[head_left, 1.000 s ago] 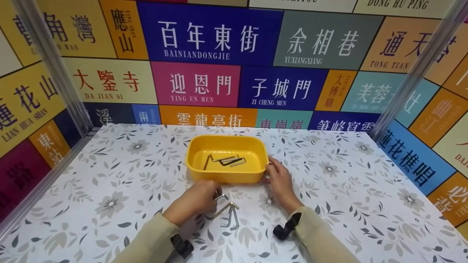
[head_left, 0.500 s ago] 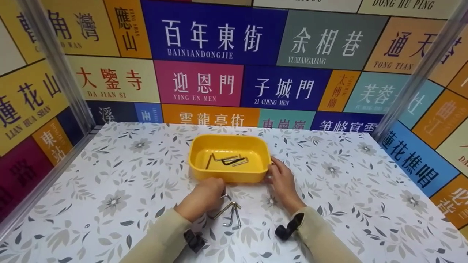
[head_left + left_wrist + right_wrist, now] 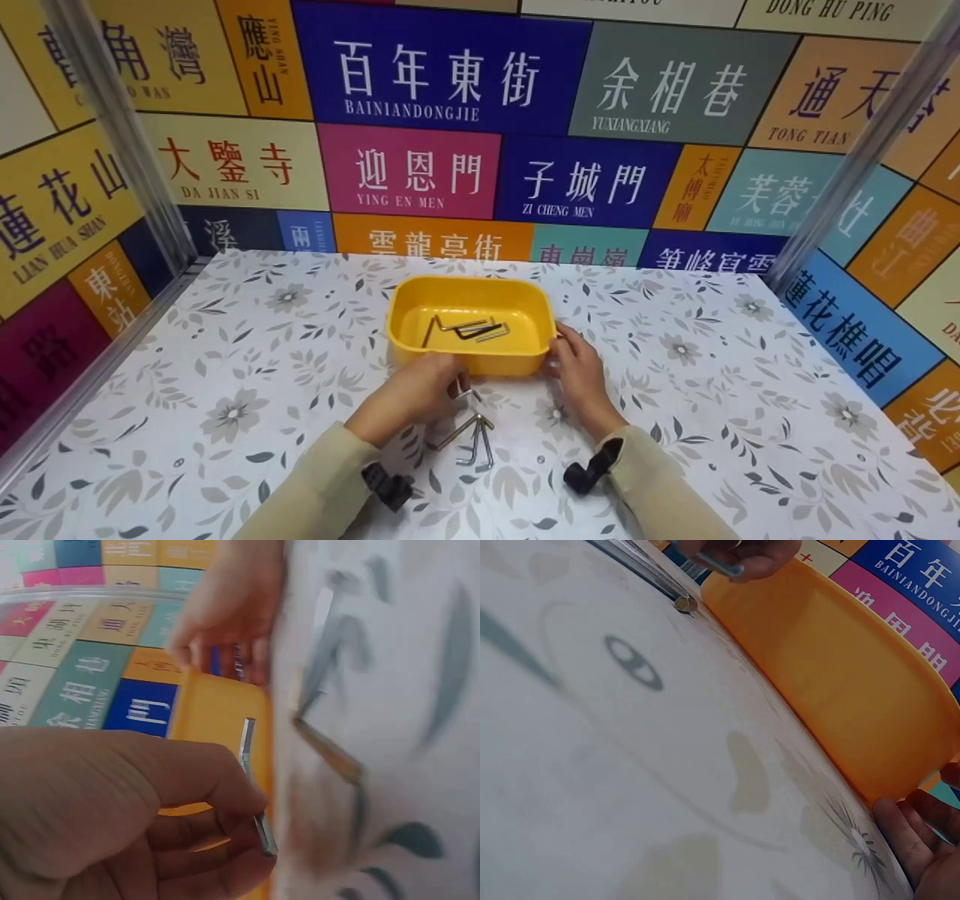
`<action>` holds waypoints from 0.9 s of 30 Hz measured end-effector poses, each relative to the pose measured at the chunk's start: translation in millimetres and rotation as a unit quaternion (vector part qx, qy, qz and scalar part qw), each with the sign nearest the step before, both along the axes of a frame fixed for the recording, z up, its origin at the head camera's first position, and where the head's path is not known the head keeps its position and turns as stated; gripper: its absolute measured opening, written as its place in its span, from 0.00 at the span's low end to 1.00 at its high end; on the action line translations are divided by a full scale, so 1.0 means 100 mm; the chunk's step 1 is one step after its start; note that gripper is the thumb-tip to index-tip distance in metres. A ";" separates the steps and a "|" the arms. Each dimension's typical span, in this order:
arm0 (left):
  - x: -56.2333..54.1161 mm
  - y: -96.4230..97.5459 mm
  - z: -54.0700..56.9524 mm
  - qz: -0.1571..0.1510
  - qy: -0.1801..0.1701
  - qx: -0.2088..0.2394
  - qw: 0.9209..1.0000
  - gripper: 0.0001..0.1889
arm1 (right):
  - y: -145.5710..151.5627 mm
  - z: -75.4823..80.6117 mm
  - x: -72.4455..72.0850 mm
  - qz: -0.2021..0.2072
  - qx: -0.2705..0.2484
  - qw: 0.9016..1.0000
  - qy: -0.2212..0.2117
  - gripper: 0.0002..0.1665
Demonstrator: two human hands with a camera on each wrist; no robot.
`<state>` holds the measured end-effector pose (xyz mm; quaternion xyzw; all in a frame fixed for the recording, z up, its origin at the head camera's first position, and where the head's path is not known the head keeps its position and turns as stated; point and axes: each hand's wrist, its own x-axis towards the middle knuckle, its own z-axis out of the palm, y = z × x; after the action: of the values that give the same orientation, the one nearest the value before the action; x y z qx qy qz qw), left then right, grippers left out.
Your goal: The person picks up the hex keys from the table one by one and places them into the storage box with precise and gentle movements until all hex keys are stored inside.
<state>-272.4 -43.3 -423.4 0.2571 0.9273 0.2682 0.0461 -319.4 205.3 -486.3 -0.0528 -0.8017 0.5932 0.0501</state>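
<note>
A yellow plastic tray stands in the middle of the flowered table and holds several hex keys. My left hand pinches a small hex key just in front of the tray's near wall. More hex keys lie on the table below that hand. My right hand rests with its fingers against the tray's right near corner. In the right wrist view the left hand's fingers and the held key show at the top edge.
The table is covered with a white leaf-and-flower sheet. Colourful sign panels wall it in at the back and both sides, with metal posts in the corners. Black wrist camera mounts sit on both sleeves.
My left hand has lifted a small hex key off the table and moved a little up toward the tray's near wall. The right hand stays at the tray's corner.
</note>
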 end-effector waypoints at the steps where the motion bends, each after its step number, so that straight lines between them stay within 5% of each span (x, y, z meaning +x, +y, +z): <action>1: 0.00 0.00 0.03 -0.004 0.005 0.001 1.000 0.11 | 0.00 0.00 0.00 0.001 -0.001 1.000 0.001 0.31; 8: -0.07 -0.02 0.22 0.014 0.024 0.016 0.999 0.11 | 0.00 0.01 0.00 0.006 -0.001 1.000 0.000 0.31; 16: -0.33 -0.04 0.36 0.061 0.025 0.011 0.998 0.12 | 0.02 -0.01 0.00 0.001 -0.004 1.000 0.012 0.30; 21: -0.50 -0.04 0.39 0.072 0.037 0.001 0.997 0.12 | 0.02 -0.02 0.01 0.005 -0.021 0.999 0.026 0.30; 27: -0.67 -0.03 0.37 0.097 0.005 -0.012 0.995 0.14 | -0.01 -0.02 0.01 0.009 -0.025 0.999 0.027 0.30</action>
<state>-339.4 -46.0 -386.9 0.1672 0.9511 0.2589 0.0183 -318.8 204.7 -488.2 -0.0312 -0.7852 0.6151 0.0651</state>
